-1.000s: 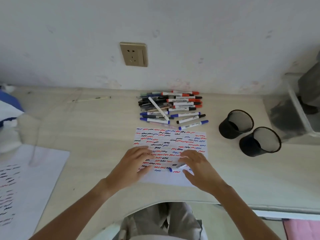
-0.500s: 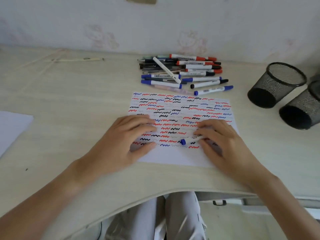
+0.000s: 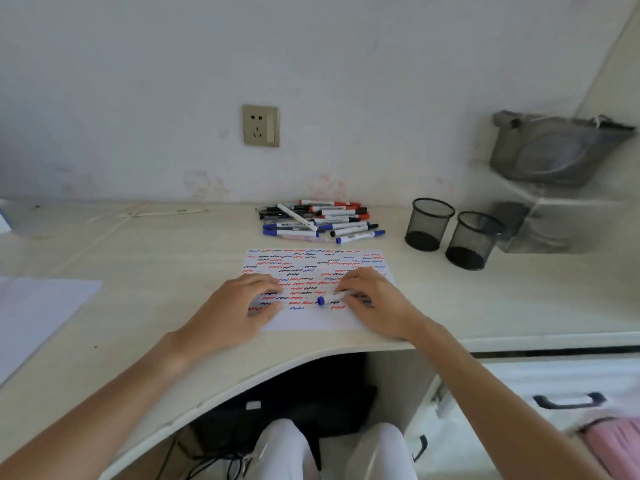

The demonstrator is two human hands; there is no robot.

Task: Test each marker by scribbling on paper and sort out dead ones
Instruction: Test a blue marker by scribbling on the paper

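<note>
On the desk (image 3: 145,271), near its front edge, lies the scribbled paper (image 3: 311,320). Left hand (image 3: 239,306) rests flat on it, fingers relaxed. Right hand (image 3: 375,303) pinches a blue-capped marker (image 3: 329,300) lying low across the sheet. Marker pile (image 3: 320,221) sits just beyond; two mesh cups (image 3: 450,233) to the right. Advice: keep the sheet pinned, uncap, scribble in the blank bottom strip. Marker barrel mostly hidden under fingers; cup contents not discernible.

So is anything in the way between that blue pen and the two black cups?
Nothing visible. The blue-capped marker lies on the scribbled paper under the right hand; only bare desk lies between it and the two mesh cups, which look empty.
</note>
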